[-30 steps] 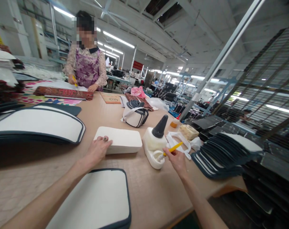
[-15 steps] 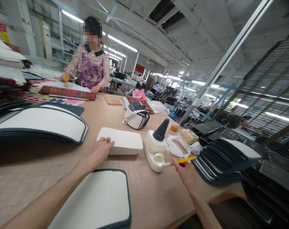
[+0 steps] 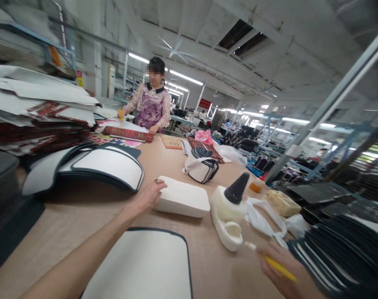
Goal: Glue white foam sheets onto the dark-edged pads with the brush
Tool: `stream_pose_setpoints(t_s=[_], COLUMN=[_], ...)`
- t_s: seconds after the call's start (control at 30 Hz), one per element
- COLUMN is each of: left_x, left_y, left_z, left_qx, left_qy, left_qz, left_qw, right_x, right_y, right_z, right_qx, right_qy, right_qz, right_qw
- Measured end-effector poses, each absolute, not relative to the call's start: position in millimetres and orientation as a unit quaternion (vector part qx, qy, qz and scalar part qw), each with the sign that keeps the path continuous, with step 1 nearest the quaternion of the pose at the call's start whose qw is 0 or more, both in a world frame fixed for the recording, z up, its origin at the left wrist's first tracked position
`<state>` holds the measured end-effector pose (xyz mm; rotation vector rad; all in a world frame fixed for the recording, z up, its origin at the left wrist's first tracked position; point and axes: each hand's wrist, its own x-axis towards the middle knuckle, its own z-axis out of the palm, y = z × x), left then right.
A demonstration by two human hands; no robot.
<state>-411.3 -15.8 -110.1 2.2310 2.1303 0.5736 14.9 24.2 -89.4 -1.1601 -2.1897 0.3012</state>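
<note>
Right hand grips yellow brush (blurred); left hand flat on white pad; we risk glue drips on counter.

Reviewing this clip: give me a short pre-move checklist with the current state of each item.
1. Left hand rests on the white foam pad: ok.
2. Right hand grips the yellow-handled brush: ok.
3. Brush tip is clear of the glue dispenser: ok.
4. Glue on the bristles: cannot tell, blurred.
5. White panel with dark trim lies flat in front: ok.
6. Co-worker's hands are far off at the table's far end: ok.
</note>
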Motion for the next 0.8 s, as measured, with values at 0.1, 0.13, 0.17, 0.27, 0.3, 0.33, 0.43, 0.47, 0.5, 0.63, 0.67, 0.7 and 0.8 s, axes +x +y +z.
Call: stream_pose_setpoints(t_s=[0.1, 0.13, 0.17, 0.27, 0.3, 0.33, 0.43, 0.47, 0.5, 0.63, 0.67, 0.7, 0.8], left_x=[-425.5, -426.4, -425.7, -420.2, -418.9, -418.4, -421.2, -422.9, -424.5, -428.6, -428.9, -429.0, -428.9], left_y=[-29.0, -32.4, -34.5, -33.8, -32.0, -29.9, -25.3, -24.6, -24.2, -22.9, -22.3, -21.5, -19.3], left_z=[-107.0, -107.8, -109.6, -118.3, -121.2, -123.4, -125.5, -125.0, -124.3, -123.4, -123.9, -124.6, -126.3], left_qx=[0.718, 0.724, 0.731, 0.741, 0.741, 0.739, 0.738, 0.739, 0.74, 0.739, 0.739, 0.739, 0.74], left_qy=[0.67, 0.663, 0.656, 0.646, 0.647, 0.648, 0.65, 0.649, 0.648, 0.648, 0.648, 0.648, 0.647], left_qz=[0.191, 0.189, 0.187, 0.181, 0.181, 0.181, 0.18, 0.179, 0.179, 0.179, 0.179, 0.179, 0.175], left_qw=[0.008, 0.011, 0.014, 0.017, 0.019, 0.02, 0.03, 0.035, 0.039, 0.049, 0.049, 0.05, 0.05], right_x=[10.4, -3.0, -22.5, -105.6, -135.8, -164.4, -231.1, -246.2, -258.2, -287.7, -292.8, -297.4, -307.5], right_y=[45.5, 52.9, 59.5, 74.4, 78.7, 83.1, 99.2, 105.1, 110.9, 127.5, 129.7, 131.3, 135.0], right_z=[-76.4, -69.0, -61.0, -42.1, -39.3, -38.8, -47.6, -52.6, -57.7, -73.4, -75.6, -77.3, -81.5], right_qx=[-0.507, -0.524, -0.535, -0.493, -0.447, -0.41, -0.363, -0.36, -0.358, -0.337, -0.331, -0.326, -0.318], right_qy=[-0.758, -0.735, -0.717, -0.684, -0.679, -0.681, -0.704, -0.711, -0.717, -0.743, -0.749, -0.754, -0.766], right_qz=[0.138, 0.153, 0.17, 0.294, 0.343, 0.383, 0.426, 0.426, 0.424, 0.425, 0.425, 0.426, 0.429], right_qw=[0.386, 0.401, 0.414, 0.45, 0.469, 0.471, 0.438, 0.428, 0.421, 0.393, 0.385, 0.379, 0.358])
